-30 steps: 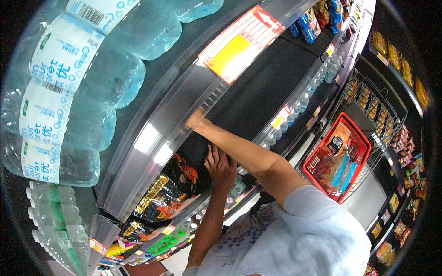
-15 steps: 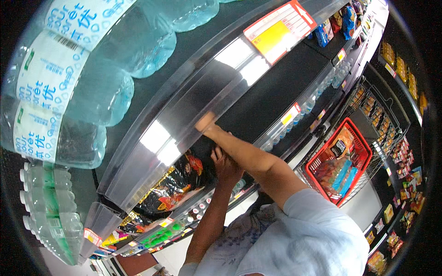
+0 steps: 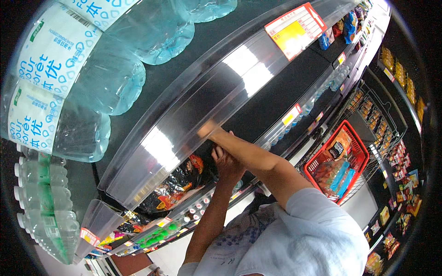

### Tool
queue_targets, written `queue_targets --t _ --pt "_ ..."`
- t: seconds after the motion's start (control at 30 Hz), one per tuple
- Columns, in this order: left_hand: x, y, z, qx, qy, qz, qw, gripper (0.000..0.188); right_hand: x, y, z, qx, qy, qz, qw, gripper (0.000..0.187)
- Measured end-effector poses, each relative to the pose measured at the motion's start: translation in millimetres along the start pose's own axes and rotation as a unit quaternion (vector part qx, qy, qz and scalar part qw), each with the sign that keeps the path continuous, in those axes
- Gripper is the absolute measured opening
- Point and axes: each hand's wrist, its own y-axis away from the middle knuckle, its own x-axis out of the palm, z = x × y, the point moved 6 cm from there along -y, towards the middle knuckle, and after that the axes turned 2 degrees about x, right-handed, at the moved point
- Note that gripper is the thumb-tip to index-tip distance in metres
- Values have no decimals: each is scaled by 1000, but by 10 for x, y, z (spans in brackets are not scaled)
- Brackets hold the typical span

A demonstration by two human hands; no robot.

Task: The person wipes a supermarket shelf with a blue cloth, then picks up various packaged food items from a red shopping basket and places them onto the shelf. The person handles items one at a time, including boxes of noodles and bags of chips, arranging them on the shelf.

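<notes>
My right arm reaches over the shelf, and my right hand [image 3: 208, 130] shows blurred behind the clear plastic shelf-edge strip [image 3: 193, 108]; its fingers are hidden. Below it, my left hand [image 3: 227, 164] is raised beside the right forearm with its fingers apart, against a dark area of the shelf. I cannot make out anything held in it. Close to both hands, on the left, lie shiny black packets [image 3: 172, 188] with red and orange print, partly behind the strip.
Large water bottles [image 3: 87, 133] stand at the upper left, with smaller green-banded bottles [image 3: 48, 207] below. A red basket [image 3: 363, 161] holding packaged food sits in a metal cart [image 3: 386, 108] on the right. Snack shelves line the far right. Price tags [image 3: 294, 32] hang on the shelf edges.
The view has shifted slightly, so the large bottles and the price tag sit a little differently. My hands stay in nearly the same place.
</notes>
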Motion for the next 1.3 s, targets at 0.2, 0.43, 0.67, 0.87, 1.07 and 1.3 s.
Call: queue_targets --t 0.2,0.43,0.67,0.87,1.07,1.3 --pt "25 27 31 -21 -21 29 999 87 -420 128 377 -88 42 34 995 25" --pt "94 25 30 -41 -4 45 998 82 291 362 -321 -122 313 216 917 31" --pt "-68 -98 -60 -88 -28 90 992 102 -619 195 -856 -97 313 209 921 38" --pt "-87 -98 -83 -87 -51 100 990 101 -1957 -205 -1603 -19 403 86 911 40" --pt "-76 -145 -114 -99 -55 134 985 105 -3255 -553 -2337 61 432 -53 898 45" --pt "-90 -158 -136 -120 -55 155 979 104 -3882 -733 -2720 146 477 -72 864 52"
